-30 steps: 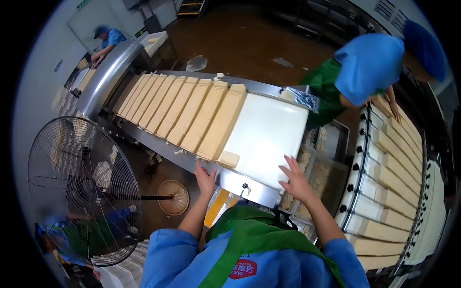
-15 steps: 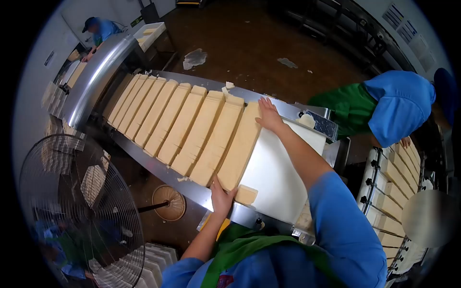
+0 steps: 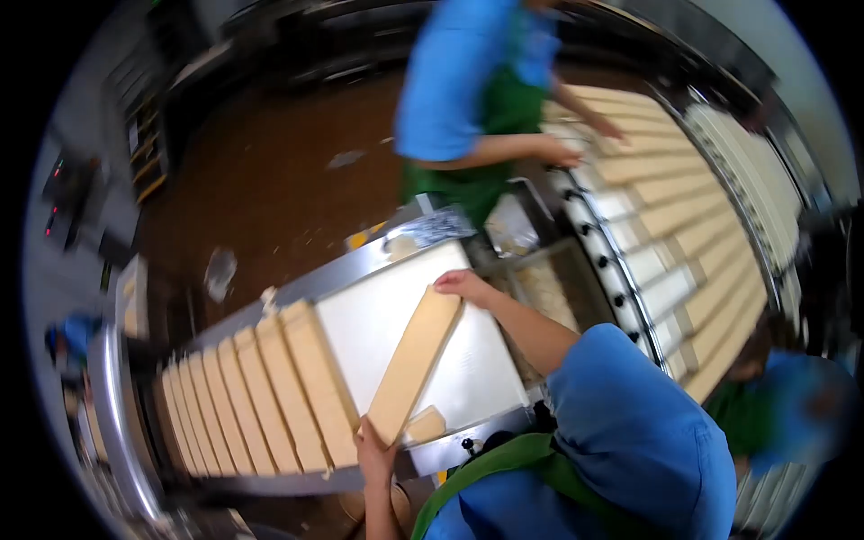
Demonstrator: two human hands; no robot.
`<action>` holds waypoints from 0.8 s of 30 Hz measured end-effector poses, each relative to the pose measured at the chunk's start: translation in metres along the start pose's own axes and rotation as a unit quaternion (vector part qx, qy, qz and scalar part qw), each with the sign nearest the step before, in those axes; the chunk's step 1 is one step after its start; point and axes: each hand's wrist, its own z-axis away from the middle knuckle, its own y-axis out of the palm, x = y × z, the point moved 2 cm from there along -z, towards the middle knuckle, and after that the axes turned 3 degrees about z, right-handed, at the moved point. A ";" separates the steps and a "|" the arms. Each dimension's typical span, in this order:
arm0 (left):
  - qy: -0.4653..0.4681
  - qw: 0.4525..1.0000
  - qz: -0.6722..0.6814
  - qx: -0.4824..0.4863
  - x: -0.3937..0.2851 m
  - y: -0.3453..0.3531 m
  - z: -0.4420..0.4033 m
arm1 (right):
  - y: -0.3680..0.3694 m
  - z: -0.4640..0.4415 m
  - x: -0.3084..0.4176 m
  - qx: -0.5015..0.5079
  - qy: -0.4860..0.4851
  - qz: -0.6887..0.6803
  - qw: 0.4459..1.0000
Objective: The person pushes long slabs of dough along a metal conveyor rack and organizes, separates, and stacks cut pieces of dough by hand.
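A long pale dough strip (image 3: 412,369) lies slanted over the white belt (image 3: 360,310), apart from the row. At its near end my left hand (image 3: 376,457) grips it, fingers wrapped round the edge. My right hand (image 3: 463,285) pinches the far end. To the left, several similar dough strips (image 3: 301,382) lie side by side on the conveyor. A small dough piece (image 3: 426,424) rests on the belt beside the held strip, near the front edge.
Across the belt a co-worker (image 3: 477,108) reaches over a second conveyor (image 3: 621,270) bearing several strips. Another person (image 3: 783,409) is at the right. A metal hood (image 3: 126,423) stands at the left; a tray of scraps (image 3: 540,288) sits between the conveyors.
Both hands have taken hold of the row's end strip and moved it right, turning it away from the others. The view has swung right. The co-worker now stands more upright.
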 end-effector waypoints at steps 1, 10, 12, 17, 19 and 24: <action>0.000 1.000 -0.008 0.022 -0.004 -0.005 -0.004 | -0.016 0.022 0.009 -0.006 0.042 0.091 0.995; -0.093 0.992 -0.065 0.054 -0.017 0.025 -0.026 | 0.039 0.112 0.047 0.073 -0.035 0.607 0.791; -0.060 0.995 -0.057 0.049 -0.011 0.030 -0.028 | 0.032 0.128 0.044 0.023 -0.049 0.574 0.817; 0.028 0.994 -0.109 -0.010 -0.113 0.041 -0.011 | -0.048 0.195 0.053 -0.131 -0.072 0.518 0.842; 0.090 0.994 -0.055 -0.034 -0.160 0.057 -0.004 | -0.097 0.242 0.067 -0.185 -0.090 0.522 0.828; 0.167 0.986 0.004 0.004 -0.302 0.087 0.019 | -0.210 0.353 0.102 -0.281 -0.051 0.482 0.829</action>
